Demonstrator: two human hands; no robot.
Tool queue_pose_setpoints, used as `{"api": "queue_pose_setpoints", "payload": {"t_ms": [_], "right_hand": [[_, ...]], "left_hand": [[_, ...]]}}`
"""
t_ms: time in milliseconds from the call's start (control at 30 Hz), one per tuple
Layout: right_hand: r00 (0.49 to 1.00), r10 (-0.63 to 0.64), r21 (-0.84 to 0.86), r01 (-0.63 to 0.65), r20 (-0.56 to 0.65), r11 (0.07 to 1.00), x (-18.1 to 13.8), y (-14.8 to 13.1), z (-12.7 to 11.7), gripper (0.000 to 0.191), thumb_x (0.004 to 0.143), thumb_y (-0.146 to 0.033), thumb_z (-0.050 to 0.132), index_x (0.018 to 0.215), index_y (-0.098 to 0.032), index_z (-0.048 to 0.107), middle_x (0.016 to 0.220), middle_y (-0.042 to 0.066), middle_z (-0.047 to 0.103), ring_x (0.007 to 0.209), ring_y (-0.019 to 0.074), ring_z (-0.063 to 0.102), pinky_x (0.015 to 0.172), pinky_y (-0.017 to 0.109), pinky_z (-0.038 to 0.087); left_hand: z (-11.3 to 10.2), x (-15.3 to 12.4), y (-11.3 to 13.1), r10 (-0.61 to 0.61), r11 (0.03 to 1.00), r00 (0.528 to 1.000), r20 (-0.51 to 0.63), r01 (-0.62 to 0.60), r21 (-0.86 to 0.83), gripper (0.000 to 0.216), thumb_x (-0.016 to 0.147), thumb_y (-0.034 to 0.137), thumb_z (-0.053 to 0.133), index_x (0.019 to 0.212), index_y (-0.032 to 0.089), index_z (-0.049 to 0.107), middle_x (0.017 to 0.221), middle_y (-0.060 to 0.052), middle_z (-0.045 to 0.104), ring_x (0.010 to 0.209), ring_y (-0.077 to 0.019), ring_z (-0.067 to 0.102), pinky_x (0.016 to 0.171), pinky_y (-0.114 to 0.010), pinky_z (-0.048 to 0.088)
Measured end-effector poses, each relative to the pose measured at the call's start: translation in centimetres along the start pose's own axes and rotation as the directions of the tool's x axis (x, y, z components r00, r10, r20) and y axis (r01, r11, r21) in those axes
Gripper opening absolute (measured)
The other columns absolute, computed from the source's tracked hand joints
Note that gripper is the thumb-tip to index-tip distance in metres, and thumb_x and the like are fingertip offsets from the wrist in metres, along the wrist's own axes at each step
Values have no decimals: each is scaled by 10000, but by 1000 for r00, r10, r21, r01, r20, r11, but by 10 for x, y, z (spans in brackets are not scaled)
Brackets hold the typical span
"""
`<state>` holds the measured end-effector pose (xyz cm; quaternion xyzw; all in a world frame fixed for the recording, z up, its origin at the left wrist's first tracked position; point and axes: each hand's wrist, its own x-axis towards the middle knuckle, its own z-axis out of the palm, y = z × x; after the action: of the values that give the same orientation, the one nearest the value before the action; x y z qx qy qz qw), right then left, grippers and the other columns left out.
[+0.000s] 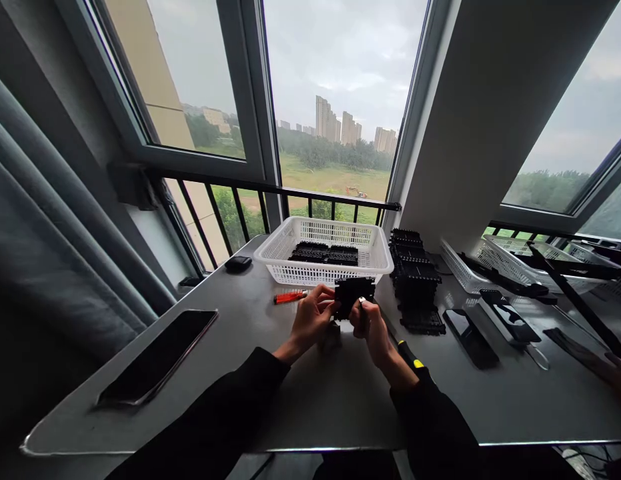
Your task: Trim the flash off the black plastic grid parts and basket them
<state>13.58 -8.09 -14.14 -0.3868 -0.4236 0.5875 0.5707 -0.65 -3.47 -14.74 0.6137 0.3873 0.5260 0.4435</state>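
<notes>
Working a black part [347, 292], seemingly unfinished: left hand [313, 317] pinching it, right hand [374, 329] clenched round a small tool [361, 301].
Parts [325, 253] in basket [293, 273] beyond my hands, stack [417, 287] to their right; can't tell which are done.

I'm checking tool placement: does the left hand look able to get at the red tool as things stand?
Probably yes: the red tool lies beside the left hand, with nothing visible between them, though that hand holds a black part and might need to let go first.
</notes>
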Motion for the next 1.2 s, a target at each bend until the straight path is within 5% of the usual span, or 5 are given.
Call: {"api": "queue_pose_setpoints", "payload": {"t_ms": [367,900,1200], "right_hand": [[984,178,97,-176,-7,980,4,-2,-5,290,559,-486,500,542,-227,371,519,-52,321,495,89,220,447,221,147],[982,165,292,-133,-87,947,0,-9,-6,248,666,-467,412,622,-234,339,581,-52,289,519,115,266,460,223,222],[985,169,144,-162,-35,976,1,-4,-2,314,638,-510,469,589,-239,319,538,-60,281,495,97,227,440,222,186]], "left_hand": [[5,-8,-3,125,979,988,95,-138,148,55,767,231,616,806,217,580,814,-24,736,846,-258,756,751,-361,610],[4,-9,5,162,971,986,41,-166,171,34,759,242,642,784,244,619,855,-24,758,856,-261,753,767,-374,610],[4,-12,5,151,970,986,70,-162,180,38,751,267,658,785,253,648,888,-22,770,901,-262,742,837,-398,592]]}}
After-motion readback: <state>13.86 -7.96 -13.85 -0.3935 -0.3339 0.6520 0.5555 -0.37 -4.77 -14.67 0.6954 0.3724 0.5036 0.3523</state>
